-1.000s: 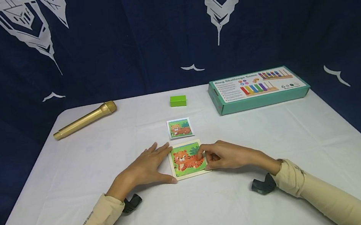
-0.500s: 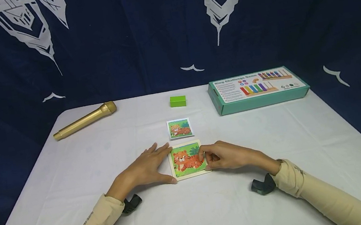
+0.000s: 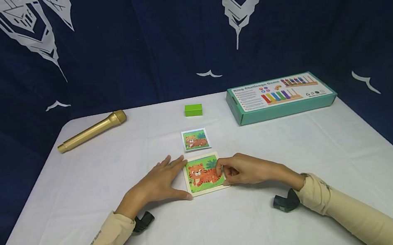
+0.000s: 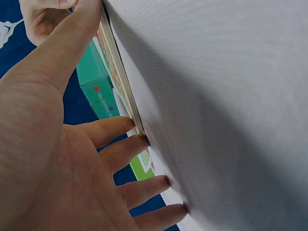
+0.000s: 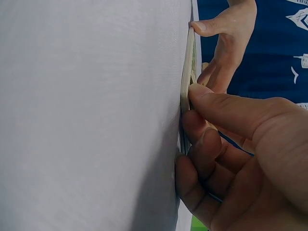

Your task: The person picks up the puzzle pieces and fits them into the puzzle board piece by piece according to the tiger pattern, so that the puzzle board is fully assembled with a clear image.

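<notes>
A square wooden tiger picture puzzle [image 3: 202,174] with a pale frame lies flat in front of me. My left hand [image 3: 161,182] is spread along its left side. The thumb touches near the lower left corner and the index finger near the upper left one. At the right edge, my right hand [image 3: 246,168] pinches the puzzle with thumb and bent fingers, the index fingertip over the picture. In the right wrist view, the right thumb [image 5: 216,103] presses at the puzzle's edge [image 5: 186,72]. Just beyond the puzzle is a small card [image 3: 196,140] with the same tiger picture.
Behind the card sits a green block [image 3: 193,110]. A gold microphone [image 3: 93,131] lies at the back left of the white-covered table [image 3: 212,233]. The teal ring game box [image 3: 282,98] is at the back right. A dark blue patterned cloth [image 3: 155,40] hangs behind.
The right index fingertip has shifted slightly to the right over the picture. Otherwise both hands and the puzzle hold their places.
</notes>
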Motion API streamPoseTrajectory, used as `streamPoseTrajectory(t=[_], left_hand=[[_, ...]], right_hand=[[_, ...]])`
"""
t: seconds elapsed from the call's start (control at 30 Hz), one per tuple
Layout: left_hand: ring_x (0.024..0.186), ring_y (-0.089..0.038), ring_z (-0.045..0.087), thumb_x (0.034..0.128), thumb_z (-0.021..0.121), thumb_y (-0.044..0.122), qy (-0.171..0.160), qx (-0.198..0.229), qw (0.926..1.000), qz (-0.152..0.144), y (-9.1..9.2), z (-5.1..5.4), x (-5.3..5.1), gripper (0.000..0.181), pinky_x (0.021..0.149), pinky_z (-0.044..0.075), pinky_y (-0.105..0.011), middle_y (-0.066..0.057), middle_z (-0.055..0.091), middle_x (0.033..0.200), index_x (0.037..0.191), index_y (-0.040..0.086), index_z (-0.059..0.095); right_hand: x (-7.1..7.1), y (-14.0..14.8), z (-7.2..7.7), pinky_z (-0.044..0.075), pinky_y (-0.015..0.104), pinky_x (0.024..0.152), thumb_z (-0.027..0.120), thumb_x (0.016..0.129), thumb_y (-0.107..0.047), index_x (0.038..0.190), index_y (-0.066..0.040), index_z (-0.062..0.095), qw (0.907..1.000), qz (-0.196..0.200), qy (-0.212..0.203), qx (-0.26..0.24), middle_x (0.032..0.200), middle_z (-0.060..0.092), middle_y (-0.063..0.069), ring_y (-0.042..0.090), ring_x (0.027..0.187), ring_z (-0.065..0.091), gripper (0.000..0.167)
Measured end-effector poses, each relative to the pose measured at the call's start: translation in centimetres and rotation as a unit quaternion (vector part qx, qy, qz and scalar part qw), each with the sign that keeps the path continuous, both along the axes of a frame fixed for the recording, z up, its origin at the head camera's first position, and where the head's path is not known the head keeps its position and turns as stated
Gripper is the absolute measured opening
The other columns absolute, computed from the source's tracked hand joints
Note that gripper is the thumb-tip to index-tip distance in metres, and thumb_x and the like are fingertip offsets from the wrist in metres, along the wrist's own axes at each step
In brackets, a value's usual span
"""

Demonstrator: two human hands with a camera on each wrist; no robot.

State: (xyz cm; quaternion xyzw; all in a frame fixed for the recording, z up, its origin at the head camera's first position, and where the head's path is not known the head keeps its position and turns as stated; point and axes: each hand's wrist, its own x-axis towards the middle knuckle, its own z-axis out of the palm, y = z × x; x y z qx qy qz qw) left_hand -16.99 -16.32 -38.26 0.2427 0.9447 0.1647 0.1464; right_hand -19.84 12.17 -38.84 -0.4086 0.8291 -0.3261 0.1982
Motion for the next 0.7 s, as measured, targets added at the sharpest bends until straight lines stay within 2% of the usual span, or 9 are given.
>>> streamPoseTrajectory(t=[0.7], left_hand=[[0.146,-0.036,0.009,0.0697,0.074,0.064,0.001,0.002,1.0000,0.002,-0.09,-0.08,-0.03,0.105,0.116,0.015,-0.054,-0.003,0.022,0.159,0.151,0.014,0.031]], right_hand=[[-0.08,-0.05,-0.05,0.036,0.017,0.056,0.071,0.087,-0.011,0.096,-0.014,0.061,1.0000,0.005,-0.003,0.004,0.068,0.051,-0.008,0.004,0.060,0.044,0.014]])
